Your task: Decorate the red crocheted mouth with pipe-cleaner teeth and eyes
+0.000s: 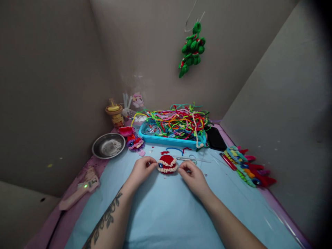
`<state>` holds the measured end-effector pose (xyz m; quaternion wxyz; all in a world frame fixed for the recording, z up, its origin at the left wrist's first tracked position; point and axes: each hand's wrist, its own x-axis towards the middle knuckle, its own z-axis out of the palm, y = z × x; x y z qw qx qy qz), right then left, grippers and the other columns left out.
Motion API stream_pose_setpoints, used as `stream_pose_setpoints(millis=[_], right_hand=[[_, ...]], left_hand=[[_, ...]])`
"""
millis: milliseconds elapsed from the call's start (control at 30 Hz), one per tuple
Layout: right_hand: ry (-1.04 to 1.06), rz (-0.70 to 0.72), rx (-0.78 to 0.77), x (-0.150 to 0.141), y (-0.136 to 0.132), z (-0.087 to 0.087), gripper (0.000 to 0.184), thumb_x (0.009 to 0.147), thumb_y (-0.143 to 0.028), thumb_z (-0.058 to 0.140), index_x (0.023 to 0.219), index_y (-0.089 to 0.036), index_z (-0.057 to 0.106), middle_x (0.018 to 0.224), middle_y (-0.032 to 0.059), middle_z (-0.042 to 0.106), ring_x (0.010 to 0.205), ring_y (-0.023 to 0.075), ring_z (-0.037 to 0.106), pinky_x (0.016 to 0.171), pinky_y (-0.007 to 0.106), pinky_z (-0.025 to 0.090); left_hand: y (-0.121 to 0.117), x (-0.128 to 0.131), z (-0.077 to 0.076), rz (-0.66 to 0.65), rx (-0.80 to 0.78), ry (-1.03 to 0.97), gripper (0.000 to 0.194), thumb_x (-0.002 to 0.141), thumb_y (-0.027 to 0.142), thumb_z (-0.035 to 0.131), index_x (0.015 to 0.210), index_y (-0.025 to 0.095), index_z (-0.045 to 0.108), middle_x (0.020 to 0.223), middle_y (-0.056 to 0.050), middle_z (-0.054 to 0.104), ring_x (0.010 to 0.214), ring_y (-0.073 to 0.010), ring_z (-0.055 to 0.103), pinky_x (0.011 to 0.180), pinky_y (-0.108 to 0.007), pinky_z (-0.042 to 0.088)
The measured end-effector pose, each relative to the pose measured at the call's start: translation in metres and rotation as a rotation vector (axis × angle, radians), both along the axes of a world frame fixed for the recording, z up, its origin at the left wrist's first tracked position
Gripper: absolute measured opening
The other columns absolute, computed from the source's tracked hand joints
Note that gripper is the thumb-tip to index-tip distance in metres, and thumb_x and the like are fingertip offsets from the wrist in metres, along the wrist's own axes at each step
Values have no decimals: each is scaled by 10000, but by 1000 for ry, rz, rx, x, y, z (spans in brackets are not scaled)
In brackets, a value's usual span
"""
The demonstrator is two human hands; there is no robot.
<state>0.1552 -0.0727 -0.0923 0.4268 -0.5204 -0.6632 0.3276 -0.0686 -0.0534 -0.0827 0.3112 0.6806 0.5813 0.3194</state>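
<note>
Between my two hands, on the blue table cover [171,214], sits a rounded red fuzzy craft piece [168,159]. It has cream ruffled bands and a blue eye on its left side. My left hand [143,169] is closed at its left edge, thumb and forefinger pinched together. At the right edge, my right hand [192,174] pinches in the same way. The fingertips partly hide both edges of the piece. Just behind it lie a thin metal tool [192,159] and short scraps of red and blue pipe cleaner.
A blue tray [168,141] heaped with colourful pipe cleaners [178,121] stands behind. Leftward are a metal bowl [97,147], a yellow cup [115,116] and a glue gun [83,190]. To the right are a black phone [216,139] and colourful fuzzy pieces [246,167]. Walls close in.
</note>
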Motion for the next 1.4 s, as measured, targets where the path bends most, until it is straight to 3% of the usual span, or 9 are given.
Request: stream_pose_setpoints(millis=[167, 300, 533, 767, 900, 1100, 1400], right_hand=[[-26, -15, 23, -2, 0, -7, 154, 784, -262, 544, 886, -190, 634, 947, 83, 581, 759, 185, 549, 635, 299, 469], [-34, -28, 61, -7, 2, -16, 304, 791, -219, 517, 1086, -215, 592, 1139, 105, 509, 993, 218, 534, 699, 301, 497], [-81, 5, 154, -13, 3, -21, 316, 777, -166, 525, 1077, -230, 602, 1152, 94, 512, 1105, 232, 496, 960, 411, 408], [-71, 11, 127, -13, 2, -20, 323, 776, -158, 518, 1080, -236, 593, 1155, 94, 502, 1102, 231, 502, 942, 393, 430], [-78, 12, 139, -12, 2, -22, 326, 772, -148, 517, 1080, -226, 589, 1161, 92, 497, 1110, 227, 495, 966, 394, 409], [-77, 9, 130, -12, 1, -19, 321, 774, -152, 515, 1077, -228, 587, 1161, 92, 493, 1112, 223, 496, 961, 385, 414], [-60, 10, 111, -12, 1, -20, 324, 772, -148, 508, 1077, -214, 592, 1167, 97, 487, 1097, 222, 504, 914, 369, 448]], left_hand=[[-2, 3, 1, -33, 31, 9, 162, 717, 267, 569, 732, 169, 696, 711, -33, 674, 630, -148, 555, 610, -255, 404], [-3, 5, -1, -19, 34, 24, 173, 735, 269, 558, 761, 168, 696, 745, -42, 675, 652, -155, 555, 619, -262, 403], [-2, 14, -10, -9, 45, 98, 189, 752, 294, 556, 816, 178, 691, 777, -48, 670, 686, -165, 563, 661, -274, 407], [-4, 22, -10, 1, 60, 155, 237, 794, 334, 507, 728, 169, 664, 719, -53, 645, 692, -182, 568, 643, -282, 393], [-3, 18, -9, -9, 78, 158, 275, 824, 324, 468, 761, 167, 685, 735, -60, 663, 685, -176, 576, 657, -281, 398], [-2, 15, -12, -28, 87, 104, 209, 767, 292, 551, 852, 176, 702, 781, -53, 668, 675, -164, 576, 660, -273, 420], [-2, 22, -12, 2, 59, 174, 241, 798, 298, 505, 800, 154, 699, 755, -63, 676, 682, -171, 587, 658, -269, 408]])
